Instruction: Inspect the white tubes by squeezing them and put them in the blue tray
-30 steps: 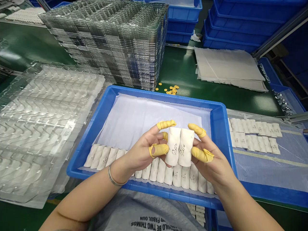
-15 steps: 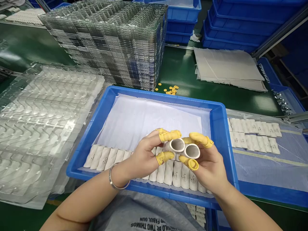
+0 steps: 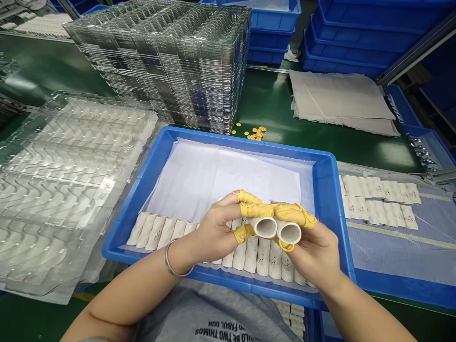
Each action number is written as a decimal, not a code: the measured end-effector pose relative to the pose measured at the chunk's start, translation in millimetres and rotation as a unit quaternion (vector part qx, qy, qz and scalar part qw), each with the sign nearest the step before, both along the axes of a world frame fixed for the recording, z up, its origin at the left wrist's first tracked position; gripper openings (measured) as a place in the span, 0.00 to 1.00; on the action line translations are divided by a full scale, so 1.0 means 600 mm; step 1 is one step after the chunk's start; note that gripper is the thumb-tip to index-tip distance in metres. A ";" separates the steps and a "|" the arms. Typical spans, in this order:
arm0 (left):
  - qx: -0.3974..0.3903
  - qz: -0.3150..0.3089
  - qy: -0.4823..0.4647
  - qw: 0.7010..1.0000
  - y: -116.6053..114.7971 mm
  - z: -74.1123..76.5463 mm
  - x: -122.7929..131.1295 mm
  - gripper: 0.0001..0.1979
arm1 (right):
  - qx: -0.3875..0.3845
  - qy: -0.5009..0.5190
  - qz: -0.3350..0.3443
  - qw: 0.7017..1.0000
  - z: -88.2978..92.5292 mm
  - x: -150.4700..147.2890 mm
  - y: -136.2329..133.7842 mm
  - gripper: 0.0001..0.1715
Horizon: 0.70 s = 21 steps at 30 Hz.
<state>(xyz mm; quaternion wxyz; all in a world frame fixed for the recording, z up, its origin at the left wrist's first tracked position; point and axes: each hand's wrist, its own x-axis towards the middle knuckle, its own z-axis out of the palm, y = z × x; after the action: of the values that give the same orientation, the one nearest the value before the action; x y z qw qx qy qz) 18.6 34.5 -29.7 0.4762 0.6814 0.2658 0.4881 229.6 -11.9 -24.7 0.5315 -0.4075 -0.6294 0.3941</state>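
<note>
Yellow finger cots cover fingertips on both hands. My left hand (image 3: 217, 228) is closed around a white hollow tube (image 3: 265, 228), its open end facing me. A second white tube (image 3: 289, 233) sits in the grip of my right hand (image 3: 318, 244). The two tubes lie side by side, their ends close together. Both hands are above a blue tray (image 3: 235, 137) lined with a white sheet (image 3: 228, 171). Along the tray's near side stands a row of similar white tubes (image 3: 262, 259), several with small dark markings. My left forearm hides part of that row.
Clear plastic trays (image 3: 160, 71) form a tall stack behind. Another clear tray (image 3: 64, 175) lies left. Yellow discs (image 3: 257, 134) are scattered beyond the blue tray. Sheets (image 3: 342, 102) and blue bins (image 3: 356, 42) are at back right. More tubes (image 3: 381, 199) lie on the right.
Both tubes have shifted slightly down and right and tilted a little. My fingers have moved over their tops, and the index fingers now nearly meet. The view has shifted slightly.
</note>
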 end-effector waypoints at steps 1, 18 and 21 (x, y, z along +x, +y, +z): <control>0.002 -0.003 0.000 1.000 0.000 0.000 0.000 0.15 | 0.001 -0.001 0.000 1.000 0.001 0.001 -0.001 0.30; 0.026 0.000 -0.004 1.000 0.001 0.005 0.003 0.16 | -0.039 -0.010 -0.001 0.999 0.013 -0.002 -0.003 0.26; 0.033 -0.003 -0.006 0.999 0.002 0.006 0.004 0.16 | -0.047 -0.014 0.007 0.999 0.012 -0.001 -0.002 0.25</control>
<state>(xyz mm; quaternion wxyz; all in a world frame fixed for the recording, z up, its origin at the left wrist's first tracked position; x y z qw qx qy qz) 21.1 35.7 -26.0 0.4563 0.6944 0.2445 0.4999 228.7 -13.3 -17.7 0.5003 -0.4333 -0.6201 0.4213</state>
